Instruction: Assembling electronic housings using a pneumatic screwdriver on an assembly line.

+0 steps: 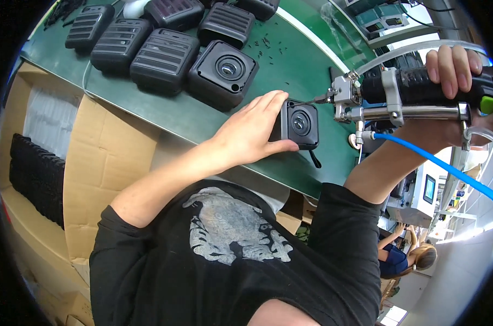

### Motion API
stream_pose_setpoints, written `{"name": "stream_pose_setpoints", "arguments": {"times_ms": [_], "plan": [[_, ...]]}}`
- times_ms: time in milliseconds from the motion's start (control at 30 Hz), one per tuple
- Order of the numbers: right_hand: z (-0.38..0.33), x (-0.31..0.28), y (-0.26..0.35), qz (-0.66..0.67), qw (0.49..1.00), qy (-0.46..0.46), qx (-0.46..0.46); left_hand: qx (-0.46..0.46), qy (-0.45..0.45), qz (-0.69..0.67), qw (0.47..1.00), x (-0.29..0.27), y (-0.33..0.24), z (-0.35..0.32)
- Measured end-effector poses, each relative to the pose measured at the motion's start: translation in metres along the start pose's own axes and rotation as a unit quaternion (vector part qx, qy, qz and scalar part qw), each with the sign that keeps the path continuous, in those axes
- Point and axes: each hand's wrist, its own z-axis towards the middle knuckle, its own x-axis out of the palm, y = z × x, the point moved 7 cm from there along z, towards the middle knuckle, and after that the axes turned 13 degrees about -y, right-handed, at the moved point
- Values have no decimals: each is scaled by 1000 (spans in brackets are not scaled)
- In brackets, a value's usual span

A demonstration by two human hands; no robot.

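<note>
A green mat covered the surface (290,70), which ran slantwise from the upper left of the frame toward the lower right, with a pale strip along its far edge. Below its near edge, at the left of the frame, stood open brown cardboard boxes (102,157), one holding rows of black parts (37,176). In the upper right sat a teal machine (385,22) with cables. At the lower right, another person (406,258) in a blue top sat near a grey cabinet with a small screen (430,189). Bright daylight washed the pale floor at the lower right.
</note>
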Motion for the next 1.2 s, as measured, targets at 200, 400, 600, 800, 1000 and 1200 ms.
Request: {"name": "stream_pose_setpoints", "arguments": {"times_ms": [200,400,600,800,1000,1200], "plan": [[-5,12,-31,-130,989,-72,-16,39,-19,7,999,2,0,0],[-13,5,-34,-165,975,-146,-36,27,-2,-5,1000,3,1,0],[4,39,34,-9,998,-48,-50,37,11,-5,999,3,-1,1],[-2,84,34,-77,996,-41,-35,34,6,-5,999,1,-1,0],[-17,77,24,-79,995,-55,-41,36,-2,1,999,4,1,-2],[-31,58,10,-105,994,-13,3,25,1,-1,1000,3,2,-3]]}}
